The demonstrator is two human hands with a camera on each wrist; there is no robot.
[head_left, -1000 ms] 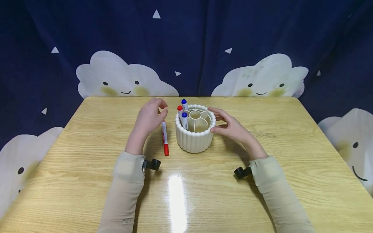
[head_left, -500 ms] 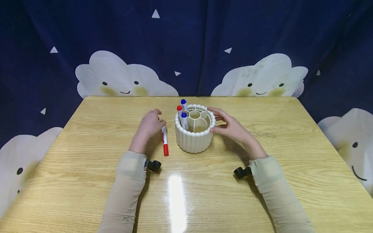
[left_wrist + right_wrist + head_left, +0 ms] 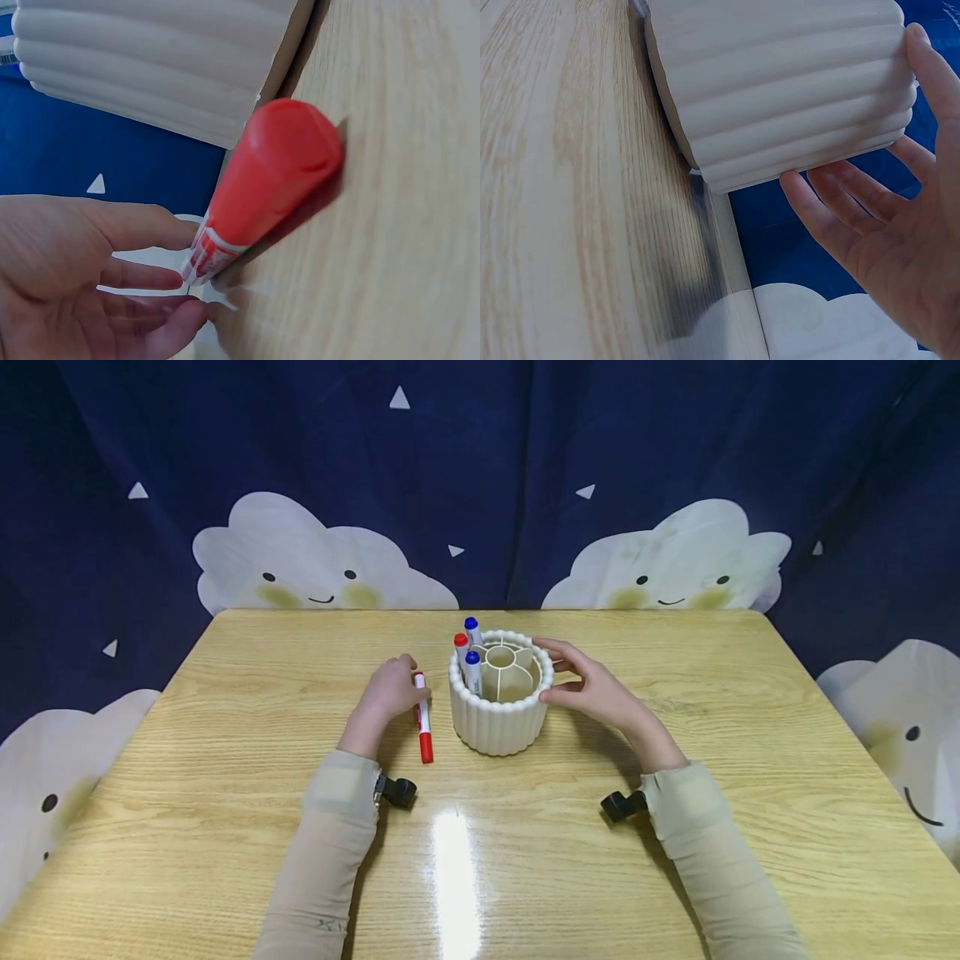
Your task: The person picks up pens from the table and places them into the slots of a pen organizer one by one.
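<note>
A red-capped marker (image 3: 423, 718) lies on the wooden table, its cap toward the person. My left hand (image 3: 390, 685) pinches its far end, thumb on one side and fingers on the other. Large in the left wrist view, the red cap (image 3: 281, 154) points at the camera. Right of the marker stands a ribbed white pen holder (image 3: 498, 727) with round-sectioned compartments. My right hand (image 3: 592, 689) holds its right side, thumb at the near rim and fingers farther back. In the right wrist view the fingers (image 3: 832, 217) lie against the ribbed wall.
Two blue-capped markers (image 3: 473, 672) and a red-capped one (image 3: 462, 646) stand in the holder's left compartments. Behind the table (image 3: 225, 735) hangs a dark blue curtain (image 3: 480, 460) with smiling clouds. Each wrist carries a small black camera (image 3: 618, 806).
My left hand has come down and toward the person, from above the marker's far end to a pinch around it. My right hand and the pen holder have stayed in place.
</note>
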